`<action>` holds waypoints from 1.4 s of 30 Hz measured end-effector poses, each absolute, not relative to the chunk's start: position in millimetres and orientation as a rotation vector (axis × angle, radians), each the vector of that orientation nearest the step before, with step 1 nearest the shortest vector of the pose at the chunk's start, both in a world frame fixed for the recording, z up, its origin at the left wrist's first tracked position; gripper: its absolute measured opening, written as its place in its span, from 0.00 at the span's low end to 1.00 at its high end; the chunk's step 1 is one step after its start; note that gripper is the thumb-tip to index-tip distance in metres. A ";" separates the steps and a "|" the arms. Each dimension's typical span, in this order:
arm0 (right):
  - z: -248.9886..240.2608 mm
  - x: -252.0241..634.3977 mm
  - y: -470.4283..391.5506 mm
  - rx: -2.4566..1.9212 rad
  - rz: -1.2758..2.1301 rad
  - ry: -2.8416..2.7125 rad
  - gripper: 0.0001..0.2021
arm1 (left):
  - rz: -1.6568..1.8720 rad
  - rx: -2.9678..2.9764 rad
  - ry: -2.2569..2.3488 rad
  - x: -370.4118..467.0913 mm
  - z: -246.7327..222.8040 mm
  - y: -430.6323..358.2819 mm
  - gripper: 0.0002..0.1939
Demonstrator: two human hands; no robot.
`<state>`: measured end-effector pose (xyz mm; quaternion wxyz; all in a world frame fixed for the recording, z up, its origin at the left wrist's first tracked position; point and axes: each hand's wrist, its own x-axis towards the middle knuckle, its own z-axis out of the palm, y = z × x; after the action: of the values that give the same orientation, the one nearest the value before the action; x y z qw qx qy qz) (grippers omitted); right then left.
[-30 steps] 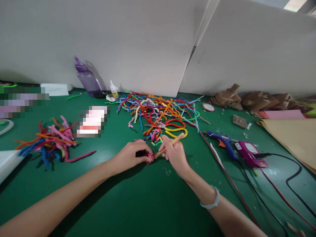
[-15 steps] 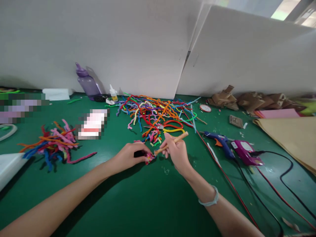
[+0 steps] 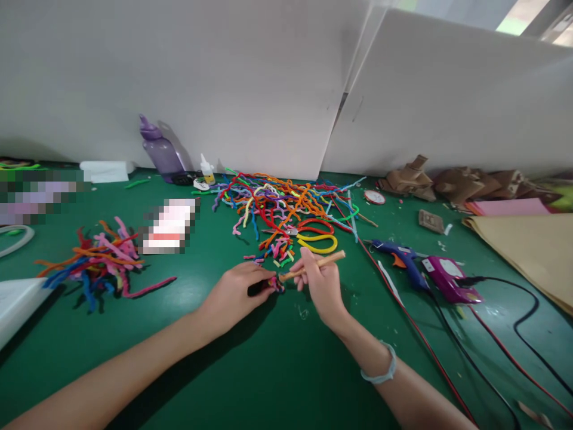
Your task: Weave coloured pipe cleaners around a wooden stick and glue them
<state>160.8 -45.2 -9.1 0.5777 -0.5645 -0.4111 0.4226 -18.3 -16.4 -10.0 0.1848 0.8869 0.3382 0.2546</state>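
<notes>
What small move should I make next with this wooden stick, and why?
I'd probably press the wooden stick lightly against the small multicoloured piece: your left hand pinches that piece at its side, and your right hand has the stick's tip right beside it.

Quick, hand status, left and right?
Left hand: closed, pinching a small multicoloured piece.
Right hand: closed around a light wooden stick, its tip beside that piece.

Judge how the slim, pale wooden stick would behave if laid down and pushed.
The slim, pale wooden stick looks stiff, lying straight in the right hand. It is probably light, being slender, and might roll, as its shaft seems round.
</notes>
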 end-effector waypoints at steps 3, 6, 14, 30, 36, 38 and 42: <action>-10.8 157.2 -48.0 -1.348 0.976 -0.978 0.21 | 0.721 2.448 0.903 -20.4 -13.4 -11.4 0.09; -13.7 149.2 -54.2 -1.379 0.929 -0.980 0.20 | 0.741 2.442 0.851 -21.7 -16.1 -9.6 0.10; -9.6 144.1 -62.6 -1.327 0.788 -1.145 0.18 | 0.791 2.436 0.798 -20.7 -16.9 -9.8 0.09; -12.2 154.2 -60.6 -1.343 0.826 -1.224 0.19 | 0.804 2.380 0.693 -20.2 -19.2 -8.1 0.10; 0.6 182.3 -47.7 -1.217 0.894 -0.861 0.20 | 0.592 2.387 0.549 -23.1 -8.0 -4.6 0.20; 2.9 185.6 -47.1 -1.218 0.891 -0.870 0.20 | 0.581 2.415 0.660 -22.8 -5.6 -7.4 0.22; 3.8 185.9 -47.5 -1.226 0.875 -0.907 0.19 | 0.573 2.488 0.736 -19.3 -6.3 -12.6 0.26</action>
<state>185.9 -47.5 3.8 0.6378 -0.5370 -0.3974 0.3833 -19.3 -12.6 -6.3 0.2397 0.9091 0.2687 0.2094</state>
